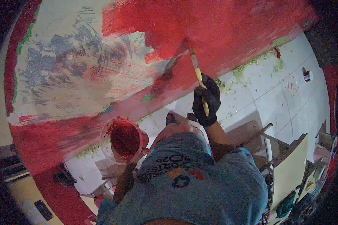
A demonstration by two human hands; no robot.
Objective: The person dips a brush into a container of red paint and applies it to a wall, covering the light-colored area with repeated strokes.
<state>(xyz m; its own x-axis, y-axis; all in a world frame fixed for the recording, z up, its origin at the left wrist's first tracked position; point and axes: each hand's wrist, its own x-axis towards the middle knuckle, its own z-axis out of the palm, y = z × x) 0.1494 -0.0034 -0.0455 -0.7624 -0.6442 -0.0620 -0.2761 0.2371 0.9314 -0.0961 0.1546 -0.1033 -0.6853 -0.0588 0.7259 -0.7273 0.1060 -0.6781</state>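
Observation:
My right hand (206, 99), in a dark glove, is closed around the wooden handle of a paintbrush (196, 69). The brush's bristles meet the wet-looking red paint (214, 33) on the wall. My left hand (143, 141) is mostly hidden behind a clear plastic tub (104, 144), which it grips from the side and below. Red paint coats the inside of the tub and its rim. Left of the fresh red lies a pale wall patch (56, 90) with grey and reddish smears.
White floor tiles (274, 97) meet the wall's base, with green and red stains along that edge. A folding chair or table frame (289, 161) stands at right, with assorted items beyond. A small dark object (64, 179) sits at lower left.

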